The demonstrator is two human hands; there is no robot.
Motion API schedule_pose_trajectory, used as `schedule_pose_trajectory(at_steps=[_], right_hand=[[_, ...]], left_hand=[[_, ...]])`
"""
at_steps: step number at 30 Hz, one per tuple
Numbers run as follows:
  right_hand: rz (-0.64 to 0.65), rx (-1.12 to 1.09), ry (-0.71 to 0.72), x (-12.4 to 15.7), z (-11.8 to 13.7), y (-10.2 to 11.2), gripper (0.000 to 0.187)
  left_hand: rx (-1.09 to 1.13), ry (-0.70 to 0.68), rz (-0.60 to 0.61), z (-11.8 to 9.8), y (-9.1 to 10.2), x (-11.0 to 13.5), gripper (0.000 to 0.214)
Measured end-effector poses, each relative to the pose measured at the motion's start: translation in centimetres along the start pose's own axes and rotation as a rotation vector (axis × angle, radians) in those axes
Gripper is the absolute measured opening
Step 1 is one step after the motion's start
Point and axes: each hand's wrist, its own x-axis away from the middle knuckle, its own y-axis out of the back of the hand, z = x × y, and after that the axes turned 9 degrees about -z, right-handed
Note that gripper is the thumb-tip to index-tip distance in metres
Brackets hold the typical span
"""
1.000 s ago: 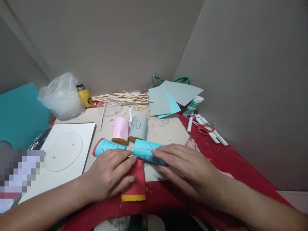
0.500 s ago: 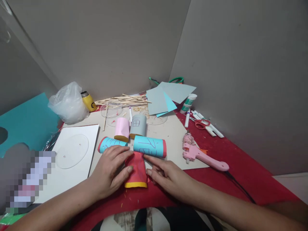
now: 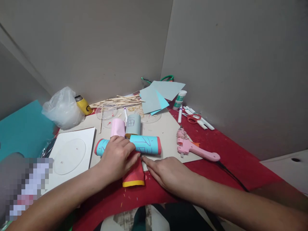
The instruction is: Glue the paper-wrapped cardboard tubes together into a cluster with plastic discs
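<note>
A red paper tube (image 3: 133, 175) with a yellow rim lies nearest me, its far end under my left hand (image 3: 119, 155), whose bent fingers close over it. My right hand (image 3: 169, 173) rests on its side with fingers stretched, the fingertips touching the red tube's far right corner. Blue paper tubes with red rims and drawn lines lie crosswise: the left blue tube (image 3: 100, 147) is partly hidden by my left hand, and the right blue tube (image 3: 145, 145) is just beyond my right fingertips. Behind them are a pink tube (image 3: 117, 127) and a grey tube (image 3: 133, 125) with a drawn window.
A pink glue gun (image 3: 192, 147) with its cord lies at right, near red scissors (image 3: 193, 118) and white markers (image 3: 202, 122). Wooden sticks (image 3: 115, 102), grey paper sheets (image 3: 151, 98) and a yellow bottle (image 3: 83, 105) are at the back. A white board (image 3: 54, 176) stands left.
My left hand has moved up and closed over the red tube's far end. My right hand has turned flatter beside it. The view has shifted slightly right.
</note>
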Motion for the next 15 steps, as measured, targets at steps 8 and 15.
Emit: schedule_pose_trajectory(at_steps=[8, 15], right_hand=[[-0.045, 0.057, 0.096, -0.2, -0.1, -0.5, 0.046], [-0.087, 0.078, 0.135, -0.3, -0.4, -0.6, 0.048]], left_hand=[[-0.172, 0.188, 0.178, -1.2, -0.1, -1.3, 0.017], [-0.250, 0.197, 0.200, -1.4, -0.3, -1.7, 0.017]])
